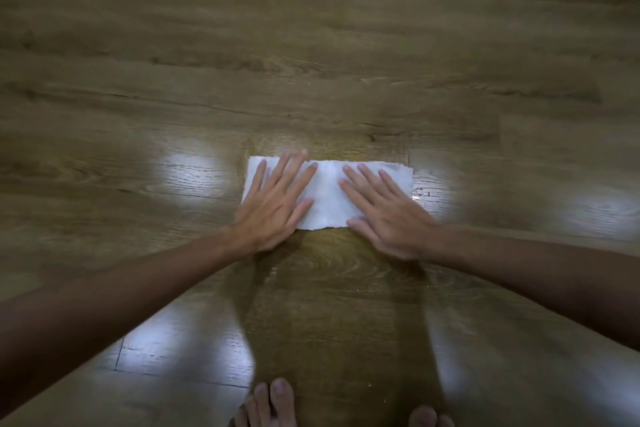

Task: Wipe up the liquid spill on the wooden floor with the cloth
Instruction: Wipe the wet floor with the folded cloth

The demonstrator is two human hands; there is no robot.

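Note:
A white rectangular cloth (327,198) lies flat on the wooden floor (311,45) at the centre of the view. My left hand (277,201) presses on its left half with straight, spread fingers. My right hand (384,211) presses on its right half the same way, palm reaching past the cloth's near edge. A small wet, glistening patch of liquid (419,192) shows on the boards just right of the cloth. What lies under the cloth is hidden.
My bare toes (273,402) show at the bottom edge, near the middle. Bright light reflections (187,177) shine on the boards left and right of the cloth. Bare planks stretch away on all sides.

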